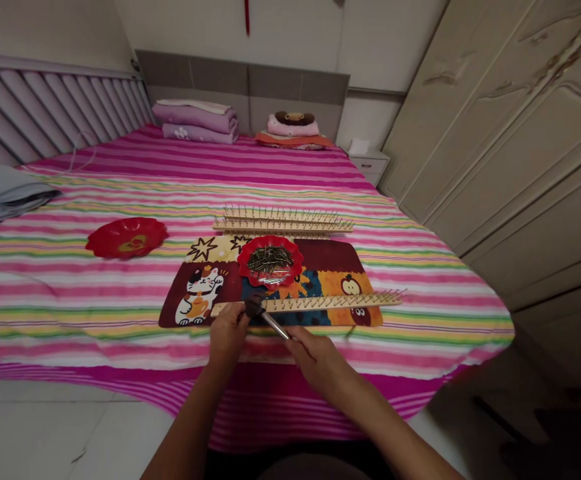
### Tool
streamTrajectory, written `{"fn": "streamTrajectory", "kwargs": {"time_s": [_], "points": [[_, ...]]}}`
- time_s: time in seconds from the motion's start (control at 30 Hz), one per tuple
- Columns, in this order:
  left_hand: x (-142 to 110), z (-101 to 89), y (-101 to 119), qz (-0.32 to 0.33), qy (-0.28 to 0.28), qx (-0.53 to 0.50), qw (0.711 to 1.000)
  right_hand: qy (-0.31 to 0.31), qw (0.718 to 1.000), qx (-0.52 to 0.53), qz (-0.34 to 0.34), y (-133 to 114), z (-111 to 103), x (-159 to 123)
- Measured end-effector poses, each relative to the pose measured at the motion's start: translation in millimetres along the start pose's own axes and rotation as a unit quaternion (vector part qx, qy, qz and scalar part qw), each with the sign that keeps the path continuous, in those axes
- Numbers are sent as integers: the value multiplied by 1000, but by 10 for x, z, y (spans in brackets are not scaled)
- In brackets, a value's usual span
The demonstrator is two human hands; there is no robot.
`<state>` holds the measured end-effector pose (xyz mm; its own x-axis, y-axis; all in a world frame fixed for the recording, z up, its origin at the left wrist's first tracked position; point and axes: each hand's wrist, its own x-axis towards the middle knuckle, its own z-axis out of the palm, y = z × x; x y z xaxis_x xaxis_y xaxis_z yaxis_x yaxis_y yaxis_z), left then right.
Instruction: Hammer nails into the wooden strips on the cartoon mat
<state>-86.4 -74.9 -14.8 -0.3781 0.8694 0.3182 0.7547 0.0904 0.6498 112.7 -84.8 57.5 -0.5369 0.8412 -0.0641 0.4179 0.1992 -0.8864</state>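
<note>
Right hand (pixel 320 365) clenched around small hammer (pixel 270 322) | hammer's dark head over near end of nail-studded wooden strip (pixel 330 303), touching left hand (pixel 227 335) | left-hand grip: cannot tell | red dish of nails (pixel 270 261) just beyond, on patchwork cat placemat (pixel 330 257)

And we're looking down a bedroom: a grey panelled headboard (pixel 243 87) against the pale far wall (pixel 290 33), a small white bedside cabinet (pixel 369 163) far right, a big carved cream wardrobe (pixel 490 127) along the right, a lilac slatted panel (pixel 45 113) left, pale floor tiles (pixel 35 427) near left!
</note>
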Motion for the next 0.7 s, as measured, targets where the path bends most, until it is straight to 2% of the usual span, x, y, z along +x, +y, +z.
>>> {"fn": "streamTrajectory", "kwargs": {"time_s": [0.1, 0.17, 0.23, 0.3, 0.43, 0.47, 0.53, 0.63, 0.7], "points": [[11, 3, -10, -6, -1, -7, 1000, -8, 998, 54, 35, 101, -84, -205], [14, -14, -13, -17, -12, -15, 1000, 0, 995, 77, 69, 276, -159, -373], [15, -59, -2, -35, -26, -34, 998, 23, 992, 81, 91, 532, -222, -535], [32, -134, 40, -49, -15, -42, 998, 36, 985, 96, 139, 825, -251, -672], [227, -278, 242, -13, 29, 0, 999, 86, 960, 158, 214, 1296, -198, -830], [317, -284, 308, 8, 14, 21, 1000, 96, 953, 178, 228, 1360, -175, -845], [530, -241, 437, 50, -53, 79, 994, 100, 937, 218, 254, 1416, -141, -851], [850, -56, 581, 82, -153, 179, 968, 97, 915, 267, 286, 1376, -135, -833], [1012, 103, 634, 80, -208, 227, 948, 95, 906, 285, 299, 1323, -149, -823]]}}
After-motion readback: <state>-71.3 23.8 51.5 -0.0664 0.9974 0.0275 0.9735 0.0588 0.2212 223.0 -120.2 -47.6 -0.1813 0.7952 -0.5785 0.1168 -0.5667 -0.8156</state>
